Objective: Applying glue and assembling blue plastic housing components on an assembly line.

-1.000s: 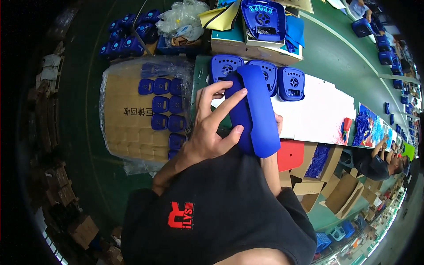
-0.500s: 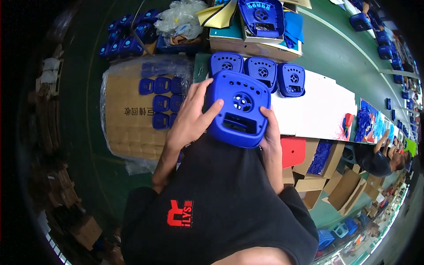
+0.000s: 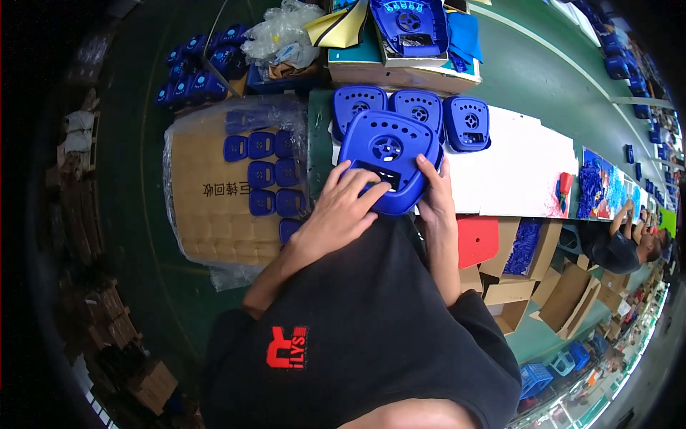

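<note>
A blue plastic housing (image 3: 413,149) with rounded corners is held up in front of me. Its face has an arc of small holes, a round vented opening and a rectangular cutout. My right hand (image 3: 437,194) grips its right side, thumb on the face and fingers mostly hidden behind. At the lower left, my left hand (image 3: 344,207) is closed over the rim, its fingertips at the cutout. Three similar blue housings stand in a row just beyond: a left one (image 3: 348,104), a partly covered middle one (image 3: 416,101) and a right one (image 3: 468,123).
A white sheet (image 3: 525,168) covers the table to the right, with a red-handled tool (image 3: 564,187) on it. To the left, a plastic-wrapped cardboard stack (image 3: 207,214) bears several small blue parts. Boxes hold another blue housing (image 3: 409,43) at the back. Open cartons (image 3: 564,300) stand at right.
My left hand has moved from the housing's left side down to its lower edge and cutout. The housing has shifted slightly up, and my right thumb has moved up along its side.
</note>
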`<state>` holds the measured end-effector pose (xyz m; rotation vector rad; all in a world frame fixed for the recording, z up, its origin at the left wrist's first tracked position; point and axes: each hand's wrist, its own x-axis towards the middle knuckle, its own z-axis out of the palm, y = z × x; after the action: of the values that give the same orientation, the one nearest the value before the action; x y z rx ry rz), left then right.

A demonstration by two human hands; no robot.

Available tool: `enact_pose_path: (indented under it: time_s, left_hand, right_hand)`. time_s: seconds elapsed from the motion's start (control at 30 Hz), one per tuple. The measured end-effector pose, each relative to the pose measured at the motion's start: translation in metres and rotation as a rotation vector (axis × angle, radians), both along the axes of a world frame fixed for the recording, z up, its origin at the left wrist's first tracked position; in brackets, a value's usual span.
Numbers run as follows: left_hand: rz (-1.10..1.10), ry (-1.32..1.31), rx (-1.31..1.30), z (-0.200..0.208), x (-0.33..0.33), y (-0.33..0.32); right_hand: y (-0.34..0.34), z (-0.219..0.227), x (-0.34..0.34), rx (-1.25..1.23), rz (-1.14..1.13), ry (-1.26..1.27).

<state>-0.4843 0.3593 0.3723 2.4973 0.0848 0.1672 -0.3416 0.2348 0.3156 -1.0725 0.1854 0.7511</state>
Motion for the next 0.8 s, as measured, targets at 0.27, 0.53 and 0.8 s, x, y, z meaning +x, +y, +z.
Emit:
enact_pose_path:
  time_s: [0.27, 0.53, 0.8]
  left_hand:
    - [-0.156, -0.049, -0.192, -0.013, 0.003, -0.003]
    - [0.485, -0.132, -1.144, -0.024, -0.008, 0.028]
    - [0.415, 0.080, -2.285, -0.073, -0.016, 0.070]
  right_hand:
    - [-0.029, -0.016, 0.010, 0.069, 0.134, 0.363]
    - [-0.038, 0.019, 0.010, -0.013, -0.064, -0.168]
    - [-0.026, 0.057, -0.016, -0.144, 0.127, -1.213]
